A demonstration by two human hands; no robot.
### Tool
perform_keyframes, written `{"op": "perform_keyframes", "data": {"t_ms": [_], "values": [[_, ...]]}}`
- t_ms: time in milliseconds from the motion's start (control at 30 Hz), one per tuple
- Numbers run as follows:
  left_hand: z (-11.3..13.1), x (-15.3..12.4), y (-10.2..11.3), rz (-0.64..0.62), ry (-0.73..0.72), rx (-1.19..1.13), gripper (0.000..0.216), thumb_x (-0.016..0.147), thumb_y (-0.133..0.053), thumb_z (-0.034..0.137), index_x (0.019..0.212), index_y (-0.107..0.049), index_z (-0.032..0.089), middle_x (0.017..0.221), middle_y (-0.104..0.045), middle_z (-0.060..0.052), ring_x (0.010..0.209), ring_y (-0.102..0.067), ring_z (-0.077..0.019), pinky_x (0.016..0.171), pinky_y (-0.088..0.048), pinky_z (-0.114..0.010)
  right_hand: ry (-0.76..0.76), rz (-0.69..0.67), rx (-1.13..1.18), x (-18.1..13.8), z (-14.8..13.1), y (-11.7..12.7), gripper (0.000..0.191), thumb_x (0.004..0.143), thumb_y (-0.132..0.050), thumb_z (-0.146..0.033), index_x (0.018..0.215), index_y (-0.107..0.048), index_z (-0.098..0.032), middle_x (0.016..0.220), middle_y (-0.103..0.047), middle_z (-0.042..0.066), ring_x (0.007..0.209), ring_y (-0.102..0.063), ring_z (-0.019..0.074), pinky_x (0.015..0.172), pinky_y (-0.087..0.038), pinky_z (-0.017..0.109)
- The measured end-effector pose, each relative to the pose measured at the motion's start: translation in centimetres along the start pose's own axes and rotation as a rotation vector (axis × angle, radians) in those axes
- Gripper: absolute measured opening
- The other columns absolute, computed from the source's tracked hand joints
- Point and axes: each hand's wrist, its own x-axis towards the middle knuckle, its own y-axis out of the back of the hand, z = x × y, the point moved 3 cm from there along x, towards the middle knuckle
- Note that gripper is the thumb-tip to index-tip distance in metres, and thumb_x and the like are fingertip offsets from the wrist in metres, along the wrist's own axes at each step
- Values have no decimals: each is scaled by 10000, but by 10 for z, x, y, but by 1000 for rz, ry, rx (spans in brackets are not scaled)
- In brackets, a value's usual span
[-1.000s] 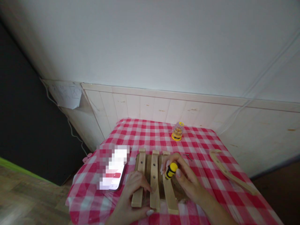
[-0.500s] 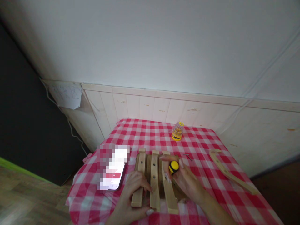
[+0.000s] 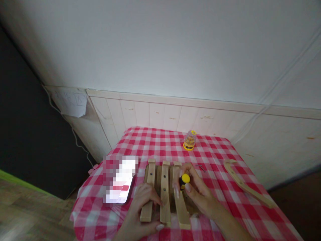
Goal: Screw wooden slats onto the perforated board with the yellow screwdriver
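Observation:
A wooden slatted piece [image 3: 164,190] with three pale slats lies on the red and white checked tablecloth [image 3: 160,147]. My left hand [image 3: 140,214] lies on its near left part, fingers curled over the left slat and thumb at the near edge. My right hand [image 3: 198,194] is closed round a small yellow and black screwdriver [image 3: 185,180], held upright over the right slat. The tool's tip is hidden behind my fingers.
A phone [image 3: 122,184] with its screen blurred lies left of the slats. A clear dome with a yellow base [image 3: 189,140] stands at the back. A curved wooden part [image 3: 244,185] lies at the right, and a small metal key [image 3: 200,166] sits near the slats.
My right hand's fingers have shifted around the screwdriver handle, which has turned and tilted slightly in place. The left hand and the slatted piece have stayed put.

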Motion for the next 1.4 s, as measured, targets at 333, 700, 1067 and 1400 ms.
{"op": "perform_keyframes", "data": {"t_ms": [333,700,1067,1400], "values": [[1,0,1,14,-15,-28,514,881,-702,748,917,-679,236,849,-643,-24,829,-584,-245,795,-401,-341,-94,70,36,3,6,0,535,1012,-461,-709,1014,-704,-232,737,-509,3,673,-440,178,677,-366,334],[-1,-2,0,2,7,-3,564,885,-652,789,904,-675,226,829,-623,-33,809,-564,-246,782,-411,-346,0,37,-88,-1,-2,3,299,1000,-627,-575,1047,-600,-280,953,-615,29,822,-551,186,788,-442,339],[1,2,1,-4,-26,1,523,895,-671,757,901,-678,234,812,-639,-27,806,-586,-248,785,-403,-349,-103,116,70,3,8,0,594,973,-480,-761,1088,-709,-225,741,-517,0,671,-458,181,688,-416,339],[2,1,0,0,-21,20,545,901,-645,778,908,-673,234,823,-648,-26,818,-591,-248,800,-408,-355,12,51,-151,-3,3,7,307,1024,-589,-574,1084,-634,-277,982,-630,41,887,-582,194,830,-456,347]]}}
